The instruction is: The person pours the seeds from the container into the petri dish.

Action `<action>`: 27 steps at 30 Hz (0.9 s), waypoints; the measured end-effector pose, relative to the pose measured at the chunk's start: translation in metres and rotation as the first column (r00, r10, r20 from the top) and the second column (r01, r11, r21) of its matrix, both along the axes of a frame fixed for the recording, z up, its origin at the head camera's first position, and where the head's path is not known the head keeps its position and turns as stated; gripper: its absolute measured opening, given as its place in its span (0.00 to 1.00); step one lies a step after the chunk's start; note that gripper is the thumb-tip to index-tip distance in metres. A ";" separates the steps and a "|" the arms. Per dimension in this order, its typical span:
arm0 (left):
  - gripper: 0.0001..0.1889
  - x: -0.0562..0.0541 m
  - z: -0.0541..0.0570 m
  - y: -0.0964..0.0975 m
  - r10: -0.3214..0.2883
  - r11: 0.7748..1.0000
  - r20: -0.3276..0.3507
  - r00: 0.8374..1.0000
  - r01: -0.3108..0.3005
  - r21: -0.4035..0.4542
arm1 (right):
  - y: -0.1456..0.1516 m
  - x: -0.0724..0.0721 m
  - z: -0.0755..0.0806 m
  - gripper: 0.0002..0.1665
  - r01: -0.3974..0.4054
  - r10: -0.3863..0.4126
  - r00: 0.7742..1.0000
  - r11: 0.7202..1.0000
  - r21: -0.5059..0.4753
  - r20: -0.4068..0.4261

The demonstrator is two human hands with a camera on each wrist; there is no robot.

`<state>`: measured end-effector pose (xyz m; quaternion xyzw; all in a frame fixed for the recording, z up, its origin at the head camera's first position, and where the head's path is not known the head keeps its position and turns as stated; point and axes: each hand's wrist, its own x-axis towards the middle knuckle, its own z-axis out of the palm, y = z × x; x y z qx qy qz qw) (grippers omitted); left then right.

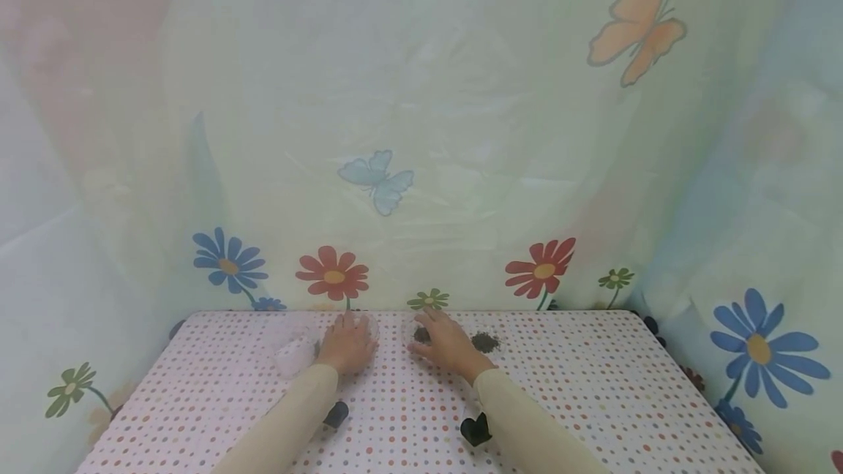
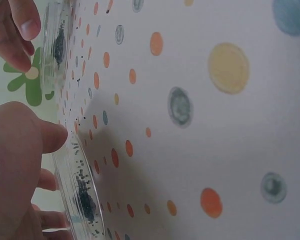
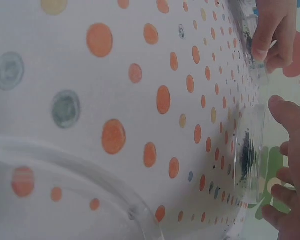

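My left hand (image 1: 347,346) lies over a clear round petri dish (image 2: 97,220) holding dark granules. In the left wrist view, its thumb (image 2: 54,137) bends to the rim and the other fingers reach round the far side. My right hand (image 1: 448,342) is above a second petri dish (image 3: 238,182), fingers spread and its palm away from the dish. A dark heap of granules (image 3: 247,155) lies in that dish. Just right of the right hand is another dark granule pile (image 1: 486,343).
Clear, whitish material (image 1: 293,353) lies left of the left hand. A transparent curved rim (image 3: 97,175) crosses the right wrist view's lower corner. Dark shapes (image 1: 476,430) show beside the sleeves. The dotted tabletop (image 1: 593,401) meets a flowered curtain (image 1: 428,232) behind the dishes.
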<state>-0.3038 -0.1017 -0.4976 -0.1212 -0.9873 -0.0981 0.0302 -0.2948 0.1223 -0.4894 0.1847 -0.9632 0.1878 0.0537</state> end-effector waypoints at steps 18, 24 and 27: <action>0.31 -0.001 -0.004 0.001 -0.003 1.000 0.032 0.999 0.003 0.005 | 0.007 0.025 0.021 0.34 -0.058 0.057 0.994 0.998 -0.013 -0.090; 0.31 0.001 -0.002 0.001 -0.009 1.000 0.039 0.999 0.008 0.019 | 0.013 0.032 0.026 0.33 -0.055 0.053 0.994 0.998 -0.018 -0.092; 0.31 -0.002 -0.003 -0.001 -0.009 1.000 0.022 1.000 0.008 0.008 | 0.014 0.035 0.032 0.33 -0.050 0.049 0.993 0.999 -0.007 -0.104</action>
